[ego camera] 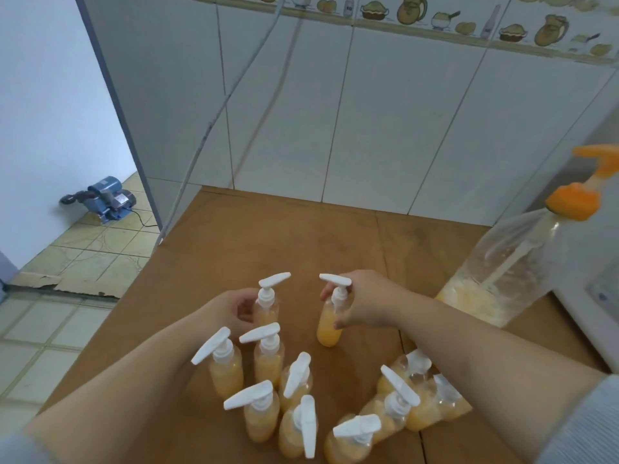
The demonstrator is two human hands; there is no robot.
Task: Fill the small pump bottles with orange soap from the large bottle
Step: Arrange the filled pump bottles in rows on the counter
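Note:
Several small clear pump bottles (264,360) with white pump heads stand clustered on a brown table (268,236), all holding orange soap. My right hand (365,303) grips one small bottle (330,324) just below its white pump; the bottle stands apart from the cluster. My left hand (234,309) is curled around the back-left small bottle (268,304). The large clear bottle (509,269) with an orange pump stands at the right, with a little orange soap left at its bottom.
A white tiled wall (368,112) runs along the table's far edge. A white object (596,289) stands at the table's right edge, beside the large bottle. On the tiled floor at left sits a blue water pump (104,199).

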